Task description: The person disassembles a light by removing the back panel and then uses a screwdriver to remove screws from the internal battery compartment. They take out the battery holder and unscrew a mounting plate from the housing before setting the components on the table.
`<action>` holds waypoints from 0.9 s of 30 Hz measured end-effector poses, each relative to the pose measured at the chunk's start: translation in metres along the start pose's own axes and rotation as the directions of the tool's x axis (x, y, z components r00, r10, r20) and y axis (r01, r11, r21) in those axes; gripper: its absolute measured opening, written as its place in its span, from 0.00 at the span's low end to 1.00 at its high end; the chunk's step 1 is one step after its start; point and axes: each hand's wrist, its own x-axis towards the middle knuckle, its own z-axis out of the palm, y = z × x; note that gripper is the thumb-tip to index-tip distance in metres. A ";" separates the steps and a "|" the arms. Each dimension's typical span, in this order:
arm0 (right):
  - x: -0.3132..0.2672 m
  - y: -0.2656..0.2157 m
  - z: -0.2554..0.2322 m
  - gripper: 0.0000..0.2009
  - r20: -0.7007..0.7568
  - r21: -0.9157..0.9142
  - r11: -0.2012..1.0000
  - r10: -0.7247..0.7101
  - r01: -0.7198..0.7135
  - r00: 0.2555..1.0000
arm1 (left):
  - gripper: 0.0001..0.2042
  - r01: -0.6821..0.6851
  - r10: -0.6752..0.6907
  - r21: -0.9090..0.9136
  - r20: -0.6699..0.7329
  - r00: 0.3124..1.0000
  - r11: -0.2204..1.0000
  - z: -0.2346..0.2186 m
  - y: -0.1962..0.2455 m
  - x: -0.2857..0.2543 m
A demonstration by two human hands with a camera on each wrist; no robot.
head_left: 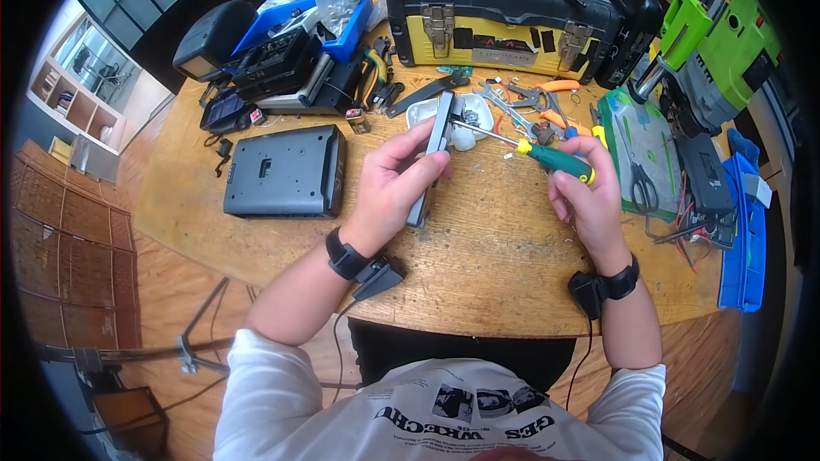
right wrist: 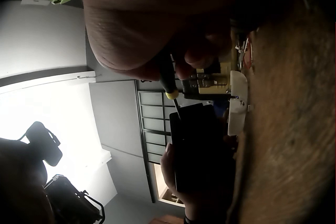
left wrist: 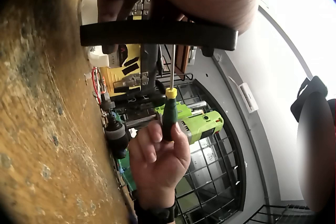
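Observation:
In the head view my left hand (head_left: 395, 183) holds a flat dark panel (head_left: 434, 152) on edge, thumb on one side. My right hand (head_left: 591, 196) grips a green and yellow screwdriver (head_left: 555, 160) by its handle, the shaft pointing left to the panel's upper part. The left wrist view shows the panel (left wrist: 157, 34) edge-on with the screwdriver shaft (left wrist: 172, 69) reaching up to it, and my right hand (left wrist: 160, 163) below. From the right wrist, the tip meets the panel's dark face (right wrist: 202, 150) near its upper corner; the exact contact is too dark to tell.
A dark box-shaped device (head_left: 286, 172) lies at the left. White trays (head_left: 465, 138) stand behind the panel, near pliers (head_left: 559, 85) and loose tools. A yellow and black toolbox (head_left: 504, 34) is at the back, a green drill press (head_left: 726, 51) at the right.

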 end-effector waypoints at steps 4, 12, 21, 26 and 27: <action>0.000 0.003 0.002 0.14 0.009 0.052 0.997 -0.066 0.065 0.998 | 0.23 0.005 -0.006 0.020 0.009 1.000 1.000 -0.002 -0.002 0.001; 0.002 0.003 0.001 0.13 0.002 -0.010 0.997 -0.075 0.075 0.997 | 0.21 -0.075 0.073 0.069 0.030 0.997 0.995 -0.006 -0.005 0.003; 0.003 0.002 -0.006 0.09 -0.015 0.084 0.989 0.127 -0.125 0.992 | 0.23 -0.029 0.029 -0.005 0.054 0.998 1.000 -0.004 -0.003 0.000; 0.004 0.005 -0.006 0.10 -0.003 0.037 0.987 0.158 -0.158 0.987 | 0.22 -0.018 0.016 0.060 0.026 1.000 0.998 -0.004 -0.002 0.000; 0.004 0.006 -0.005 0.10 0.008 0.013 0.986 0.166 -0.166 0.986 | 0.22 -0.002 0.001 0.090 0.010 1.000 0.996 -0.003 -0.002 -0.001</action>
